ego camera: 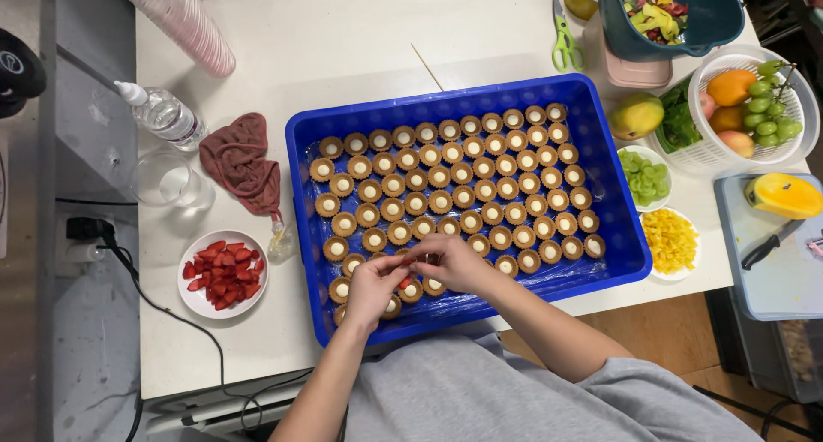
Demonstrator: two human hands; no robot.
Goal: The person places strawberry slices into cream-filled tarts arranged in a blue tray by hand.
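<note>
A white table [360,48] carries a deep blue plastic crate [600,142] lined with rows of small round pastry tart shells [440,178] filled with pale cream. At its near edge, the left hand [374,286] and right hand [454,264] pinch a red strawberry piece [405,282] together over one shell; it looks soft, slippery and light, best held by its sides. A white plate of cut strawberries [223,274] sits left.

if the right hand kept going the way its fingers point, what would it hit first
The right hand points left, so it would first meet the left hand, whose fingertips already seem to touch it over a strawberry piece. Depth is hard to judge.
</note>
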